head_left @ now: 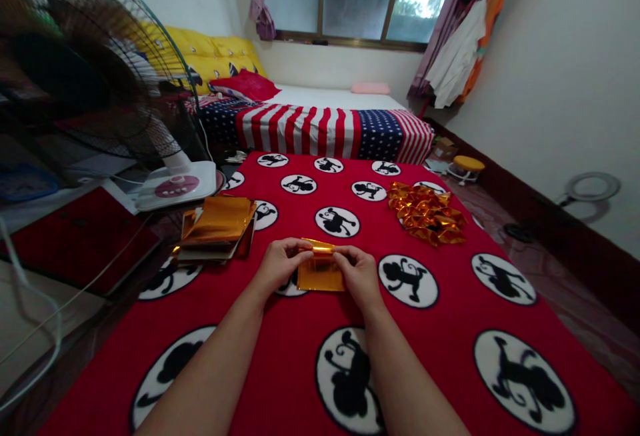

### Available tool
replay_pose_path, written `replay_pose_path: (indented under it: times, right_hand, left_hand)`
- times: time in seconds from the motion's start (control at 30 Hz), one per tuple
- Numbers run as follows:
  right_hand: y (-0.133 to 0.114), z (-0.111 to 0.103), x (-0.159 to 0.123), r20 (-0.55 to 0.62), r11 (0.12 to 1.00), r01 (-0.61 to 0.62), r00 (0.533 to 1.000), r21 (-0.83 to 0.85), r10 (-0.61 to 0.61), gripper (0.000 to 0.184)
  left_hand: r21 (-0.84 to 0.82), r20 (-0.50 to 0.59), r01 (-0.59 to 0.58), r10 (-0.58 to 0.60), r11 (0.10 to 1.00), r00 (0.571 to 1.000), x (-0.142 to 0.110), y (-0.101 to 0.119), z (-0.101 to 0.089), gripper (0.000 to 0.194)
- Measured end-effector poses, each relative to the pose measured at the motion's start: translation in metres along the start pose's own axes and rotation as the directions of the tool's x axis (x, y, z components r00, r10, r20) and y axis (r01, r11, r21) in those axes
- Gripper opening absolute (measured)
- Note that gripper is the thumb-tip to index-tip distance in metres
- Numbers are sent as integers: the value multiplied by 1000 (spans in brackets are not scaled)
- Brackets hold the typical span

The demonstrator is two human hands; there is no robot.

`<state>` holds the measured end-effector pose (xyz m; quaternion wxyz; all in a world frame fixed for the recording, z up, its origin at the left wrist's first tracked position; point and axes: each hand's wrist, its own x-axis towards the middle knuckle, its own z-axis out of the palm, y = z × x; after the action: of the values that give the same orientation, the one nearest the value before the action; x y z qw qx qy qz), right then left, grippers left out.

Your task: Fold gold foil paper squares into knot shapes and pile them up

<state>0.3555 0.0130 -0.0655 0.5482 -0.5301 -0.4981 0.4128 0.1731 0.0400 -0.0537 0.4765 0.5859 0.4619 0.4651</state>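
Observation:
A sheet of gold foil paper (321,277) lies flat on the red cloth, its far edge curled over into a fold. My left hand (283,263) pinches the fold's left end between thumb and fingers. At the other end, my right hand (359,273) grips the same fold in a like pinch. Left of my hands sits a stack of gold foil sheets (220,221), its edges uneven. Off to the right is a pile of folded gold foil pieces (427,215), crumpled and shiny.
The red cloth (430,363) carries black monkey figures in white circles. A large fan (177,183) stands at the left, near a dark red folder (80,233). Behind are a bed with a striped, starred cover (310,129) and a window. A yellow stool (469,163) stands right.

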Motion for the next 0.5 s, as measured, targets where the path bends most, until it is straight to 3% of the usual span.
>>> replay_pose_path:
  times: [0.13,0.23,0.4,0.5]
  right_hand:
    - [-1,0,0,9,999,-14,1000,36,13,18]
    - [-2,0,-1,27,996,-32,999,84,30,18]
    - [-4,-1,-2,45,996,5,999,85,-9,15]
    - [-4,-1,-1,48,996,12,999,94,-17,15]
  left_hand:
    - [129,-30,-99,104,987,994,0,1,-6,23]
    - [171,12,-100,100,980,995,-1,3,-9,22]
    - [42,147,-66,59,997,987,-2,5,-9,22]
    - [-10,156,-65,66,998,985,-2,5,-6,24]
